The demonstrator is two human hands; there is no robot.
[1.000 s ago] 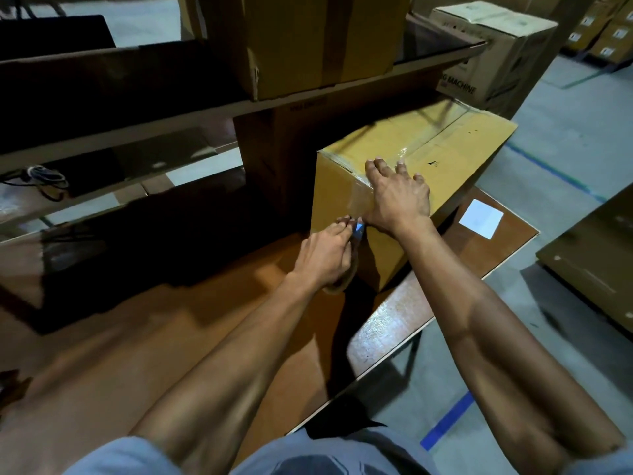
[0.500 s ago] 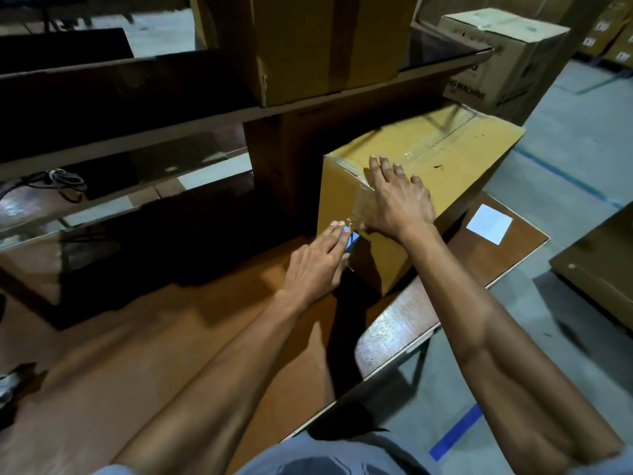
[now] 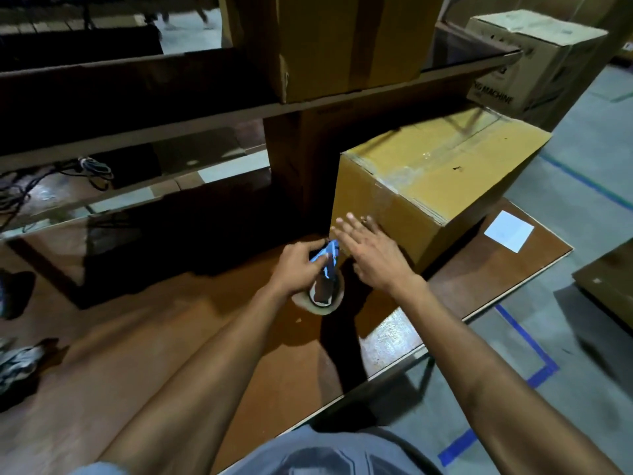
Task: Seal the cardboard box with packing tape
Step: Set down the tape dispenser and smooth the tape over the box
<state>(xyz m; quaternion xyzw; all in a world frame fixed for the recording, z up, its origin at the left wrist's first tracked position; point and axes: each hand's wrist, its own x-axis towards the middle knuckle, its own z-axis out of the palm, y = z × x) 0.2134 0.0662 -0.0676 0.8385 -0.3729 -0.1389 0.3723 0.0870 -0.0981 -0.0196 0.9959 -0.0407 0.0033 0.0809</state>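
A yellow-brown cardboard box (image 3: 445, 173) stands on the wooden table (image 3: 462, 289), with clear tape along its top seam and down its near face. My left hand (image 3: 294, 265) grips a tape dispenser (image 3: 325, 282) with a blue cutter and a tan roll, held low in front of the box's near bottom edge. My right hand (image 3: 370, 252) lies flat with fingers spread against the lower part of the near face, just right of the dispenser.
A shelf (image 3: 205, 121) over the table carries another carton (image 3: 346, 46). A printed carton (image 3: 527, 56) stands behind on the right. A white paper slip (image 3: 509, 231) lies on the table's right corner. Cables (image 3: 92, 169) and cloth (image 3: 17, 365) lie at the left.
My right hand slid down from the box's top edge to the lower near face. My left hand pulled the dispenser down and away from the box, so the roll shows.
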